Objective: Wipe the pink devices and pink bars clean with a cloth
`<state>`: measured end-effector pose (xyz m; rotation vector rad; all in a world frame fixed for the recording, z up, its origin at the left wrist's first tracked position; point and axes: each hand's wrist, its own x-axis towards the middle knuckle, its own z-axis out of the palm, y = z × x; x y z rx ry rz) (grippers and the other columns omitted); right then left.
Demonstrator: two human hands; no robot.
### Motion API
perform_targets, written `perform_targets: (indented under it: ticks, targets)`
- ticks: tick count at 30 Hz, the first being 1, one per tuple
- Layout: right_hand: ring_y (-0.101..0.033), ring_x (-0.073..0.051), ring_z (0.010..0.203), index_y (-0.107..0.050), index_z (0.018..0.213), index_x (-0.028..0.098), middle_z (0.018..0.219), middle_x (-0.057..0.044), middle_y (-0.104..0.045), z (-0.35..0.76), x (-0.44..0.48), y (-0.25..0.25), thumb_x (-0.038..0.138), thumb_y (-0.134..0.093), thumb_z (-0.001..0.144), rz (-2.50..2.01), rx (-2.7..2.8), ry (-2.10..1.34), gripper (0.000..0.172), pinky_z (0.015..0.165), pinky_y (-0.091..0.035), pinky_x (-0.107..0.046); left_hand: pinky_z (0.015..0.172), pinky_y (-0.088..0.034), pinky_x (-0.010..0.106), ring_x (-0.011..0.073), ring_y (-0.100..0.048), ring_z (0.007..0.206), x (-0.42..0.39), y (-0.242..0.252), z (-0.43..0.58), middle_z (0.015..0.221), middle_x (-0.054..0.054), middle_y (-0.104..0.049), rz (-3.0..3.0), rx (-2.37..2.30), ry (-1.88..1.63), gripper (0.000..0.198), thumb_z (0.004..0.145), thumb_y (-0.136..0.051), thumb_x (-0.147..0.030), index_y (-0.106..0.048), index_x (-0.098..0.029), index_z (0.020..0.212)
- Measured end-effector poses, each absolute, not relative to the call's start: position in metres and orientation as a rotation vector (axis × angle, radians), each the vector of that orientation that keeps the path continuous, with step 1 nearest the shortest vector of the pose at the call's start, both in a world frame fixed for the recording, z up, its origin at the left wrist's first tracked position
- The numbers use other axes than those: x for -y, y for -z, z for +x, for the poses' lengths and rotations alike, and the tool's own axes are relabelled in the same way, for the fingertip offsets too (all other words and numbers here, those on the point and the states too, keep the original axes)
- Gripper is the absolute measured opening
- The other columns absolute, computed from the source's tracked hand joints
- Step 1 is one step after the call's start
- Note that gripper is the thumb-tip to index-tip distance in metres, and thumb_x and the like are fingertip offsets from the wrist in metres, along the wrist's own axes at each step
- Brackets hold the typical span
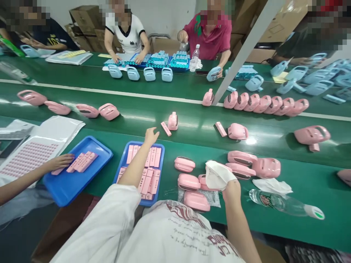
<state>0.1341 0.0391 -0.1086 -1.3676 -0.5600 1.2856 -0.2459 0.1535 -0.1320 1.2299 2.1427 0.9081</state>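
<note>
My left hand point(151, 136) reaches out over the far edge of a blue tray point(163, 171), its fingers apart and nothing seen in them. Just beyond the fingertips, a small pink bar-shaped part point(166, 129) lies beside a pink rounded housing with a handle point(173, 121). Under my left forearm the tray holds rows of pink bar-shaped parts point(148, 180). My right hand point(231, 188) grips a white cloth or tissue point(219, 175), which partly covers a pink housing point(203, 181). Several more pink housings point(189, 182) lie around it, some on clear plastic.
A plastic bottle point(285, 204) and a crumpled white tissue point(272, 185) lie at right. Another person's hand point(61, 162) is at a second blue tray point(105, 155). A grey post point(241, 58) rises beyond the pink housing row point(259, 104). Co-workers handle blue housings point(149, 74) opposite.
</note>
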Motion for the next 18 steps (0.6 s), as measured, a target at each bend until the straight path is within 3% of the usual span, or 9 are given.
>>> perform_targets:
  ticks: [6, 12, 18]
  targets:
    - [-0.071, -0.026, 0.087, -0.070, 0.094, 0.013, 0.087, -0.010, -0.075, 0.140, -0.037, 0.104, 0.034, -0.075, 0.055, -1.347, 0.442, -1.257, 0.044, 0.078, -0.060, -0.040, 0.090, -0.049, 0.045, 0.0238, -0.056, 0.109, -0.033, 0.130, -0.282, 0.125, 0.011, -0.054, 0.688, -2.537, -0.753, 0.039, 0.088, -0.057, -0.033, -0.053, -0.016, 0.123]
    - [-0.071, -0.027, 0.087, -0.070, 0.093, 0.012, 0.085, -0.010, -0.075, 0.131, -0.029, 0.090, 0.035, -0.074, 0.058, -1.276, 0.439, -1.356, 0.042, 0.080, -0.060, -0.041, 0.087, -0.051, 0.043, 0.0225, -0.058, 0.105, -0.026, 0.117, -0.295, 0.122, 0.010, -0.056, 0.487, -2.406, -0.728, 0.037, 0.088, -0.058, -0.033, -0.055, -0.016, 0.121]
    - [-0.072, -0.025, 0.078, -0.070, 0.092, 0.014, 0.081, -0.008, -0.075, 0.139, -0.016, 0.080, 0.033, -0.074, 0.062, -1.205, 0.440, -1.405, 0.036, 0.075, -0.060, -0.039, 0.081, -0.053, 0.038, 0.0200, -0.062, 0.096, -0.014, 0.070, -0.285, 0.111, 0.009, -0.061, 0.439, -2.119, -1.038, 0.031, 0.089, -0.057, -0.032, -0.058, -0.013, 0.113]
